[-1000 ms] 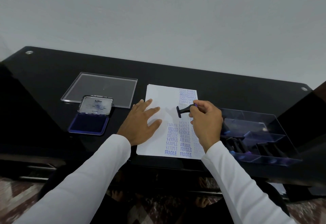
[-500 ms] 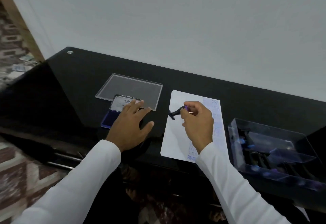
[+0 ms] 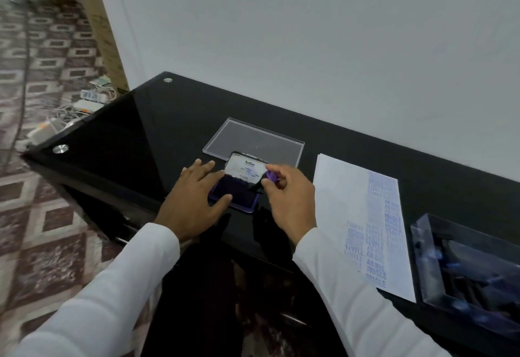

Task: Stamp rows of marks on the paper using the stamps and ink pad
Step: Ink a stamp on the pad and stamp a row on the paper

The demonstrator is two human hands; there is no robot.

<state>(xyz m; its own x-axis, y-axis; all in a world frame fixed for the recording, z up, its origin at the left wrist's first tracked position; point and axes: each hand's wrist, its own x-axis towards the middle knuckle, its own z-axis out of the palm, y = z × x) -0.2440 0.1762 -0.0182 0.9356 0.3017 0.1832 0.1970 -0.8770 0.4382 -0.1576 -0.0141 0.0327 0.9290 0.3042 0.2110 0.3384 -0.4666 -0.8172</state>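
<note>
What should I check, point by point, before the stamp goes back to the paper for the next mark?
1. Ink pad lid open: ok.
2. Left hand steadies the pad: ok, fingers rest on its left edge.
3. Stamp gripped by right hand: ok.
4. Stamp face fully inked: cannot tell, the face is hidden.
5. Free space on the paper: ok, its left part is blank.
6. Paper held flat: not ok, no hand is on it.

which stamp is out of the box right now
The stamp with the purple top, pinched in the right hand over the open ink pad. The other stamps lie in the clear box beside the paper.
</note>
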